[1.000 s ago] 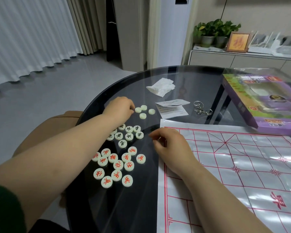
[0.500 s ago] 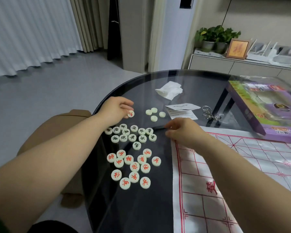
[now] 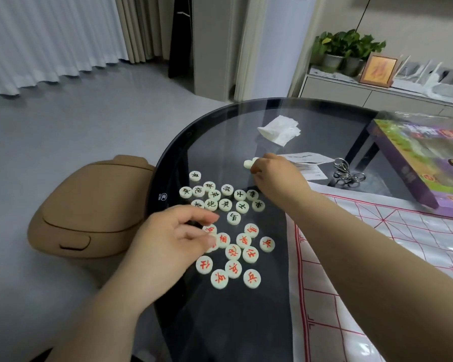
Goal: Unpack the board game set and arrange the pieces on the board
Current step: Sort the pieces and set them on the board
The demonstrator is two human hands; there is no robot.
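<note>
Now I see right hand [image 3: 277, 173] nearer 2 blank pieces [image 3: 248, 163], just left of it, fingers curled, grip unclear; left hand [image 3: 168, 244] loose over red pieces [image 3: 250, 254]; board [image 3: 416, 231] lies right.

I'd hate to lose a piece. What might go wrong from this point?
1. The outermost black-lettered piece lies near the glass table's rim. A sweep of the left hand might knock it to the floor.
2. The forearm of the right hand crosses above the board sheet. Pulling it back might drag the sheet askew.
</note>
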